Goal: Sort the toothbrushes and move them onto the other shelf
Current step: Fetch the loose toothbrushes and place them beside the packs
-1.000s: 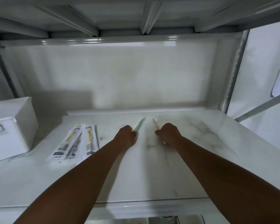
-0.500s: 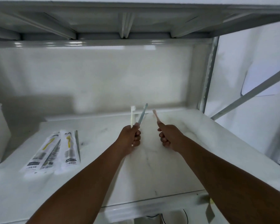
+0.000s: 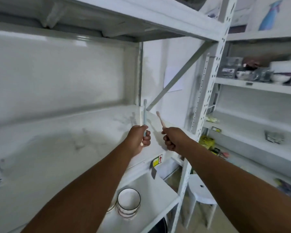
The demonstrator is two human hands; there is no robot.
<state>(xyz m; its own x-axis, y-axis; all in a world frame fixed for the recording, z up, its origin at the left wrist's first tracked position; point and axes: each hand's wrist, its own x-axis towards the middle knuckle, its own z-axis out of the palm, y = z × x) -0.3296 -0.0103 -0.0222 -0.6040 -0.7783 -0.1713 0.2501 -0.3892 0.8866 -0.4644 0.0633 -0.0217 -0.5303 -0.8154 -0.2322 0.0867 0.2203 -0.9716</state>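
My left hand (image 3: 139,140) grips a light blue toothbrush (image 3: 144,115) held upright, with a white toothbrush (image 3: 140,117) faintly visible beside it in the same fist. My right hand (image 3: 173,139) holds a pink toothbrush (image 3: 161,119) that tilts up and to the left. Both hands hover above the right end of the white marble-patterned shelf (image 3: 57,145). A second shelf unit (image 3: 252,84) stands to the right.
A white perforated upright post (image 3: 210,84) and a diagonal brace (image 3: 176,76) separate the two shelf units. Stacked white bowls with dark rims (image 3: 128,205) sit on the lower shelf. A white stool (image 3: 201,190) stands on the floor. Bowls and packets crowd the right shelves.
The view has swung right, bringing the second shelf unit into sight. Both hands lifted the toothbrushes off the marble shelf and carried them to its right end.
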